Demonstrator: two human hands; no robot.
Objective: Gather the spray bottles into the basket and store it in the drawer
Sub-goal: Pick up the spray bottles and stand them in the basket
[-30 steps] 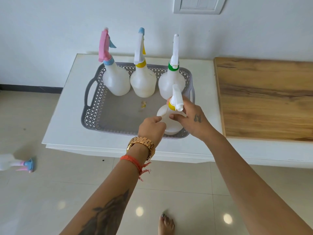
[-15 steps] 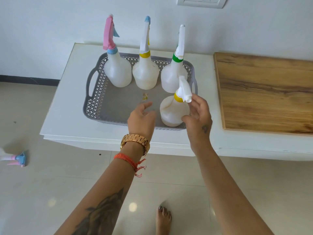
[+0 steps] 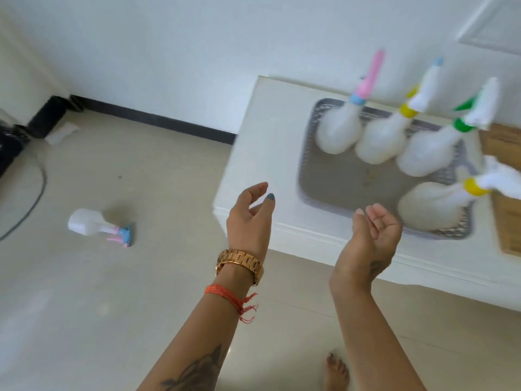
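Four spray bottles stood inside the grey basket [image 3: 310, 176] on the white cabinet top [image 3: 265, 153], all motion-blurred. Three formed the back row: a pink-trigger bottle [image 3: 339, 131], a yellow-collared bottle with a blue tip [image 3: 380, 142] and a green-collared bottle [image 3: 425, 153]. The fourth, another yellow-collared bottle [image 3: 431, 206], stood at the basket's near right corner. All four appeared to lean toward the upper right in the wide-angle view. A fifth spray bottle [image 3: 90, 224] lay on its side on the tiled floor [image 3: 112, 306], well apart from the cabinet, pink and blue trigger end pointing right.

The left hand [image 3: 249, 218] was raised in front of the cabinet's near left corner, fingers loosely spread and curved, thumb apart, holding nothing. A gold watch [image 3: 239, 263] and an orange thread band [image 3: 228, 297] sat on that wrist; a tattoo marked the forearm. The right hand [image 3: 372, 238] was held palm-up just in front of the basket's near rim, fingers curled inward, empty, near the fourth bottle but not touching it. Both forearms rose from the bottom edge.

A wooden board [image 3: 504, 142] lay on the cabinet to the right of the basket. A bare foot [image 3: 335, 371] showed on the floor below. Dark gear and a cable [image 3: 33, 198] sat at the far left.
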